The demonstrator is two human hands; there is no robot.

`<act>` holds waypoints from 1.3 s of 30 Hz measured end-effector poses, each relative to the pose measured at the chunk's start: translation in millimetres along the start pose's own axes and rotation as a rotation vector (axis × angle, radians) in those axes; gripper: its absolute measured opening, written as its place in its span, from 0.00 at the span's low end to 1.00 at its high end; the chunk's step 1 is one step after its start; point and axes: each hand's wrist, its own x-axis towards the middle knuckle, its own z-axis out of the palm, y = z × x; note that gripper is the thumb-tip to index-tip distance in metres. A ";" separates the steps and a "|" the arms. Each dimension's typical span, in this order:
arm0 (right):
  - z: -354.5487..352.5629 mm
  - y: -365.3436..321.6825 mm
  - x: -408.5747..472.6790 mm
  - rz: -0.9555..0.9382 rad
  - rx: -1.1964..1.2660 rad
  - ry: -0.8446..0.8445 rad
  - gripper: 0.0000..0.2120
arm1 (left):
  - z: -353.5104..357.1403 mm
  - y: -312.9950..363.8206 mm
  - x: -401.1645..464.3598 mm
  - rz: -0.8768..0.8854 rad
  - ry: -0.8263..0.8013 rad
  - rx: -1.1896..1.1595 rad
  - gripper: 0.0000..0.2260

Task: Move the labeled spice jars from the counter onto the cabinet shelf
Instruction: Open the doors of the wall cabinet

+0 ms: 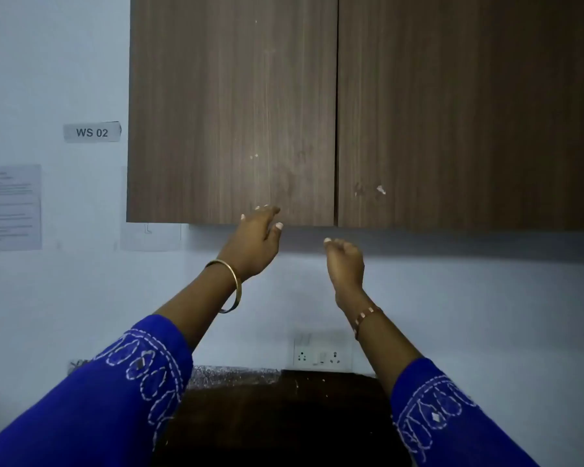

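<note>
A brown wood-grain wall cabinet [233,106] hangs ahead with both doors closed; its shelf is hidden behind them. My left hand [255,235] is raised to the bottom edge of the left door [216,163], fingers spread and relaxed, fingertips at the door's lower edge. My right hand [346,259] hovers just below the cabinet near the seam between the doors, fingers loosely curled, holding nothing. No spice jars are in view. A dark counter [284,416] lies below between my blue sleeves.
The right cabinet door [469,112] fills the upper right. A wall socket [321,357] sits above the counter. A "WS 02" label [91,132] and a printed sheet [12,207] are stuck on the pale wall at left.
</note>
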 end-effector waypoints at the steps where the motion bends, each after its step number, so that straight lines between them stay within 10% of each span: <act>1: 5.0 1.8 6.1 0.045 0.037 0.015 0.18 | -0.5 -5.5 5.9 -0.007 0.014 -0.022 0.19; 18: 66.4 19.7 96.4 0.258 0.756 -0.048 0.15 | 33.0 -52.7 85.4 0.009 0.042 -0.222 0.18; 39: 59.3 -30.7 -42.7 -0.117 0.673 0.024 0.16 | -10.3 59.8 75.7 0.086 0.317 -0.113 0.39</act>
